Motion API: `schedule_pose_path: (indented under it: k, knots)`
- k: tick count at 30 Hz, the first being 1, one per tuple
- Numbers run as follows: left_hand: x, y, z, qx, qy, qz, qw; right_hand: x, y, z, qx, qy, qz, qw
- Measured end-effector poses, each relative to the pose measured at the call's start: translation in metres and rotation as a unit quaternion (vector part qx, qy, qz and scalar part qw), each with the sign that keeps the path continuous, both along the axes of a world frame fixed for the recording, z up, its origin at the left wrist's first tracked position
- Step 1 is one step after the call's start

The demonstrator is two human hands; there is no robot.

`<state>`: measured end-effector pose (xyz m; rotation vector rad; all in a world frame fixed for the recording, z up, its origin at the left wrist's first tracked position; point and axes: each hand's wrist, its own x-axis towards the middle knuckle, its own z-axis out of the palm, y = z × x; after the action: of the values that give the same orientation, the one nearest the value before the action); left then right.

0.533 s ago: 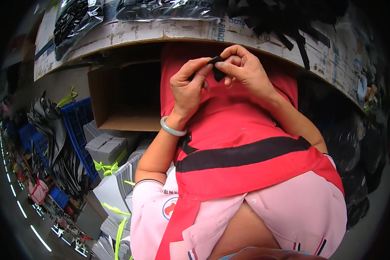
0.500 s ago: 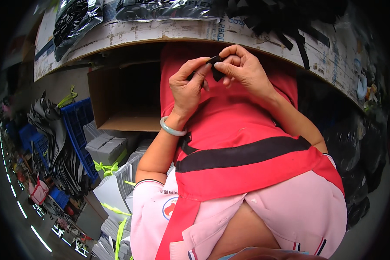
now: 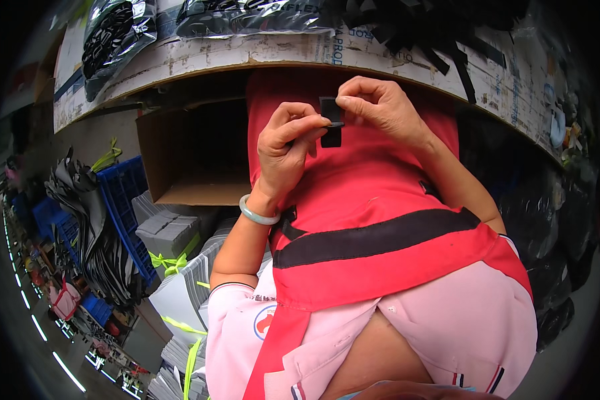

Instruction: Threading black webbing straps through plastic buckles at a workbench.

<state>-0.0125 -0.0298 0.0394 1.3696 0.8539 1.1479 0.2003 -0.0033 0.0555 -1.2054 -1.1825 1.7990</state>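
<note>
Both hands are raised in front of my red apron, just below the table edge. My left hand and my right hand pinch a small black rectangular strap piece between their fingertips, the left from the side, the right from the top. The piece hangs flat and upright between them. A pale green bangle circles my left wrist.
A cardboard-topped table curves across the top, bearing clear bags of black parts and loose black straps. An open cardboard box sits under it. A blue crate, grey bundles and tied white stacks stand at the left.
The black piece, curled between the fingertips before, now hangs flat and upright. The hands have shifted only slightly.
</note>
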Motion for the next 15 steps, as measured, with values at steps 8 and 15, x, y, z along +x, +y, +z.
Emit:
schedule_pose_path:
  k: [8, 15]
  knots:
    - [-0.001, -0.007, 0.001, -0.008, -0.01, -0.019, 1.0, 0.0, 0.0, -0.001, -0.024, 0.017, -0.008, 1.0]
    - [-0.032, -0.013, 0.03, -0.046, 0.092, -0.028, 0.994, -0.023, -0.002, -0.009, -0.009, 0.038, -0.036, 0.999]
